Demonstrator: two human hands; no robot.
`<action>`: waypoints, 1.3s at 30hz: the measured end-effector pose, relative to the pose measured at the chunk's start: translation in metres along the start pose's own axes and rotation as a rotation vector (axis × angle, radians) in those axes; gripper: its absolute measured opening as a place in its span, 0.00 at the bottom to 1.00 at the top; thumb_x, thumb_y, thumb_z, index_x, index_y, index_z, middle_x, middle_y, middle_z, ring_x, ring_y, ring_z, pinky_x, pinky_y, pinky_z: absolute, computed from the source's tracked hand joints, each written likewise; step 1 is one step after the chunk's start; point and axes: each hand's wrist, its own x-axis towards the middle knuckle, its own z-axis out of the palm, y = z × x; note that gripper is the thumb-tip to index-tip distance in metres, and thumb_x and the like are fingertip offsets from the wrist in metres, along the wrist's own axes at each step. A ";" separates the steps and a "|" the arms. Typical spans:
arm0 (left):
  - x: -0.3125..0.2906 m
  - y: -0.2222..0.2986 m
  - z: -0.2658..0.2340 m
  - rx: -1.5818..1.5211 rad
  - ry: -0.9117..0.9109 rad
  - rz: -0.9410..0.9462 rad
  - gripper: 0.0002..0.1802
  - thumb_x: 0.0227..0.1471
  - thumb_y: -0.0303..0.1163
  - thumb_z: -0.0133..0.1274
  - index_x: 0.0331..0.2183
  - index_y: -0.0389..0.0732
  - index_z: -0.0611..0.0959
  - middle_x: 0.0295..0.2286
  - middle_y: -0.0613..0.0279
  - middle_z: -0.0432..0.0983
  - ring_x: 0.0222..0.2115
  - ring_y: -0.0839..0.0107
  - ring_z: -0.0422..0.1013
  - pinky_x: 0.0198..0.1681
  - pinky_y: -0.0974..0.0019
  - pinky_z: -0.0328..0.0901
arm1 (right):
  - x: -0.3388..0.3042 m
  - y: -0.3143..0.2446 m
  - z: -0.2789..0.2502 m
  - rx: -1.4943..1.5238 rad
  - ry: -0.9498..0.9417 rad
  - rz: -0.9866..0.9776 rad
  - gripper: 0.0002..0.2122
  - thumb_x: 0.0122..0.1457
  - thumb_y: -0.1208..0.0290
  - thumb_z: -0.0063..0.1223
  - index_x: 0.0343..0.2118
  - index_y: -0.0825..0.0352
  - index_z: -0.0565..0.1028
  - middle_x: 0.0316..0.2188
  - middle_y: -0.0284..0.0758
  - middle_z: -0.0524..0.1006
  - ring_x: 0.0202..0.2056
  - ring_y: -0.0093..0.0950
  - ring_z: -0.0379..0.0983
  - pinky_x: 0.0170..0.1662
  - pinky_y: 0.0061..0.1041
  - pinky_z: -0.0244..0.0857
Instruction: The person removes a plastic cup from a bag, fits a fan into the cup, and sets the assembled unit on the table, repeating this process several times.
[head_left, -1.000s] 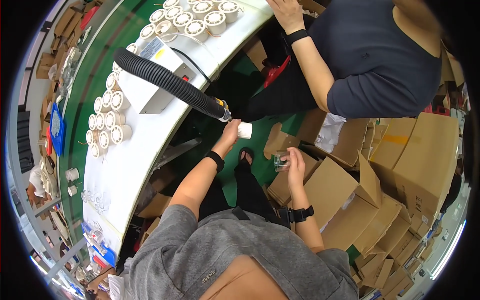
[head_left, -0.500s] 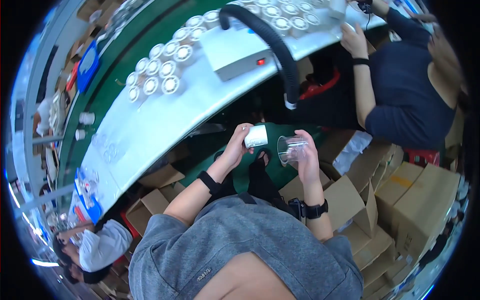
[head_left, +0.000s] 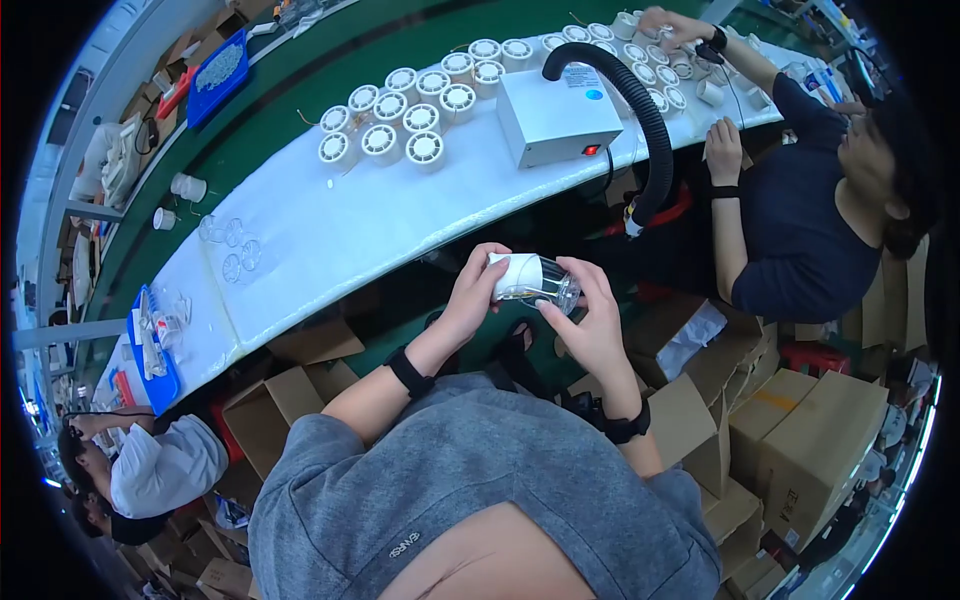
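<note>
Out in front of my body, past the near edge of the table, my left hand (head_left: 478, 290) is closed round a white cylindrical part (head_left: 520, 274). My right hand (head_left: 592, 318) grips a clear plastic cup (head_left: 562, 288) from its right side. The two pieces meet end to end, both lying sideways, and the cup's mouth is against or over the right end of the white part. A thin strand shows at the join; I cannot make out what it is. Fingers hide part of both pieces.
White round units with slotted tops (head_left: 425, 150) stand in rows on the table (head_left: 330, 255). Beside them is a grey box (head_left: 560, 125) with a black flexible hose (head_left: 655, 130). Clear cups (head_left: 235, 250) stand at left. Cardboard boxes (head_left: 810, 450) lie at right, near a co-worker (head_left: 800, 230).
My right hand has brought the clear cup left against the white part; they were apart before. My view has shifted, so the table sits differently in it.
</note>
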 end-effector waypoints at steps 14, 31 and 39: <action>-0.005 0.003 -0.004 0.404 0.125 0.481 0.11 0.50 0.36 0.40 0.36 0.43 0.67 0.22 0.68 0.63 0.19 0.84 0.58 0.18 0.81 0.53 | -0.014 -0.041 0.005 -0.106 0.006 0.103 0.23 0.39 0.72 0.57 0.42 0.66 0.66 0.39 0.39 0.66 0.36 0.29 0.68 0.34 0.21 0.65; 0.000 0.004 0.038 -0.020 0.200 0.197 0.19 0.47 0.35 0.48 0.40 0.40 0.63 0.34 0.59 0.63 0.29 0.77 0.62 0.29 0.76 0.60 | -0.027 -0.010 0.011 -0.216 0.359 -0.062 0.19 0.41 0.77 0.53 0.41 0.68 0.66 0.42 0.42 0.63 0.37 0.32 0.67 0.31 0.21 0.64; -0.007 0.011 0.044 -0.102 0.168 0.229 0.20 0.47 0.32 0.48 0.41 0.40 0.60 0.35 0.58 0.62 0.34 0.74 0.62 0.31 0.74 0.62 | -0.031 0.009 0.019 0.474 0.329 0.230 0.19 0.46 0.74 0.51 0.43 0.70 0.63 0.38 0.37 0.66 0.33 0.21 0.66 0.28 0.15 0.62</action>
